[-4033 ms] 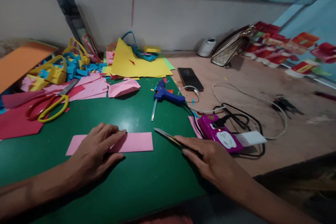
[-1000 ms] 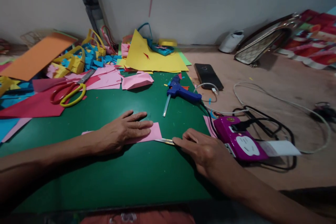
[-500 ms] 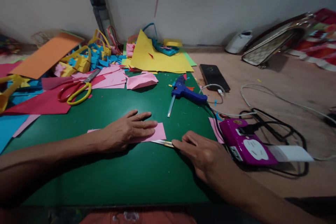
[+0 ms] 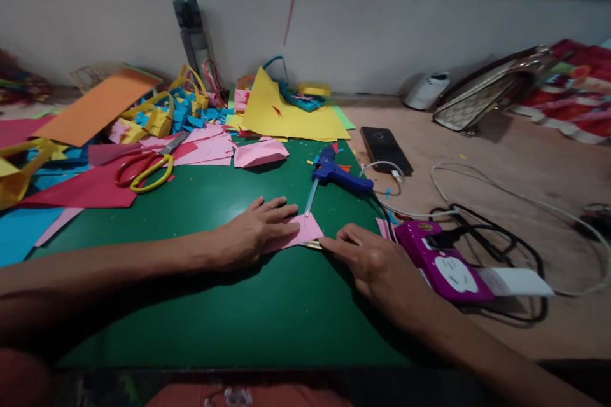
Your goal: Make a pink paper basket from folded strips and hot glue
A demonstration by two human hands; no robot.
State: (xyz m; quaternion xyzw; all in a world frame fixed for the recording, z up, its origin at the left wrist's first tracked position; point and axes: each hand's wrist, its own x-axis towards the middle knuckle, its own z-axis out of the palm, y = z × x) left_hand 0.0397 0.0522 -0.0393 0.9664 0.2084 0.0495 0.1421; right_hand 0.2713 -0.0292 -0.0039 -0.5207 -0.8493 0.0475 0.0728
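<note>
My left hand [image 4: 260, 232] lies flat with its fingers spread, pressing a folded strip of pink paper [image 4: 308, 229] onto a green mat [image 4: 214, 324]. Much of the strip is hidden beneath that hand. In my right hand [image 4: 370, 261], the fingers are closed around a slim cutter knife [image 4: 311, 244], its thin end at the paper's near edge. Whether the blade is inside the fold cannot be made out. Just beyond the paper lies a blue glue gun [image 4: 341, 177], its clear glue stick [image 4: 312, 197] reaching to the strip's far edge.
Red-and-yellow scissors [image 4: 150, 172] rest on coloured paper at the left. A folded pink piece [image 4: 261, 152] and yellow sheets [image 4: 286, 117] lie at the back. On the right are a phone [image 4: 386, 150], a purple power strip [image 4: 442, 261], looping cables and a patterned bag [image 4: 470, 105].
My left hand and the pink strip have shifted right and slightly away, up to the glue stick. The knife now shows less of its length beside the paper. The camera view has tilted up slightly.
</note>
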